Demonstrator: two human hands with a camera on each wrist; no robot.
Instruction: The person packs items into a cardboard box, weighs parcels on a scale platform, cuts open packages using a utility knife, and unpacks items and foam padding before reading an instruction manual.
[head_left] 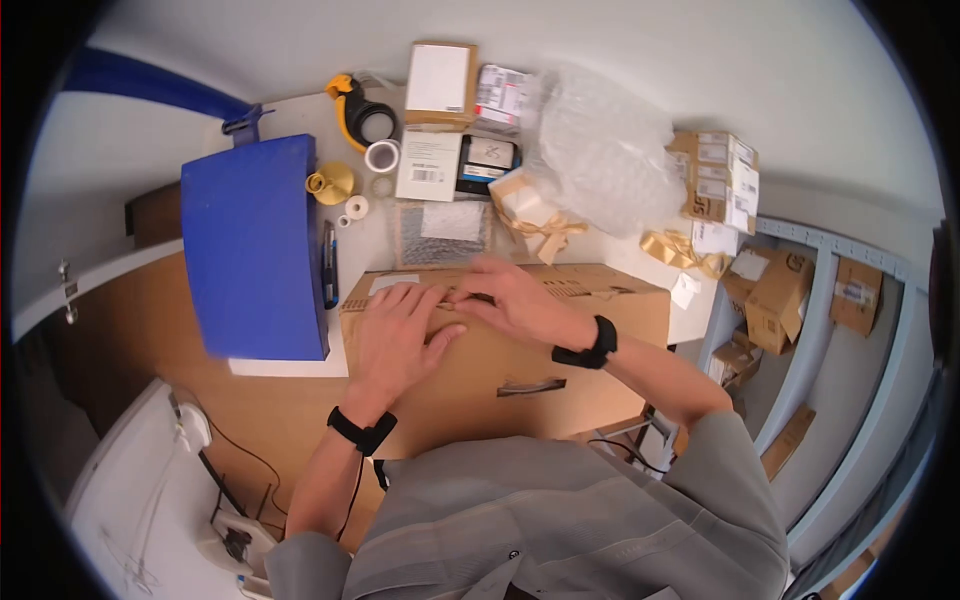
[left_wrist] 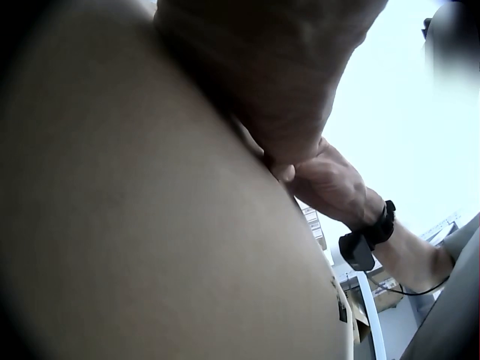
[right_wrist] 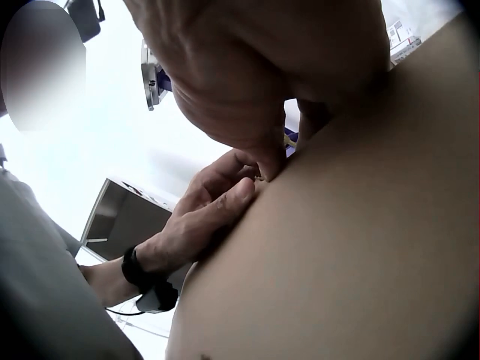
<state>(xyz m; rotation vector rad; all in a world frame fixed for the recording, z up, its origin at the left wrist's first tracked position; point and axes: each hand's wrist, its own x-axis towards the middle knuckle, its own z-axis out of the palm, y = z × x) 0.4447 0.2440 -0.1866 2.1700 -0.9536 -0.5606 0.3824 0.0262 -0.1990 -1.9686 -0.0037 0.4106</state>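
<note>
A large cardboard box (head_left: 590,350) lies in front of the person's body, its wide brown face turned up toward them. On its upper left part rests the left hand (head_left: 398,335), palm down with fingers spread. Just beside it the right hand (head_left: 512,305) bends its fingers down at the box's edge, fingertips close to the left hand's fingers. In the right wrist view the right hand (right_wrist: 247,82) has thumb and fingers together at the cardboard surface (right_wrist: 360,225); whether something thin is between them cannot be told. A dark-edged slot (head_left: 531,387) shows in the box.
Behind the box are a padded bag (head_left: 420,245), small boxes (head_left: 428,165), bubble wrap (head_left: 600,150), gold ribbon (head_left: 685,250) and a tape dispenser (head_left: 365,115). A blue bin (head_left: 250,250) stands left, with a pen (head_left: 331,265) beside it. Shelving with cartons (head_left: 780,300) is at right.
</note>
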